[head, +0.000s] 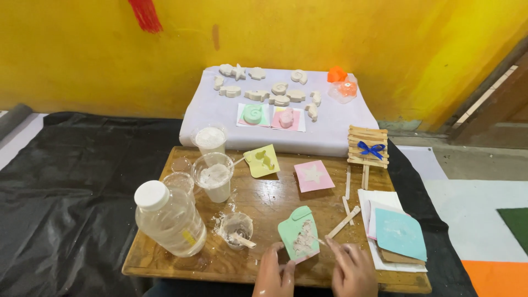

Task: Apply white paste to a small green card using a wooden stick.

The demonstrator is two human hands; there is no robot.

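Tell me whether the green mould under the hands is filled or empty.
Partly filled: the green mould shows patchy whitish plaster in its cavity, with green still visible. The left hand steadies it; the right hand works beside it.

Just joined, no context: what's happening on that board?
A person sits at a wooden board, working plaster into a green mould. The left hand steadies the mould's lower edge; the right hand pokes a thin stick into the whitish fill. Nearby stand a capped bottle, powder cups and a small mixing cup. Finished casts lie on a white cloth behind.
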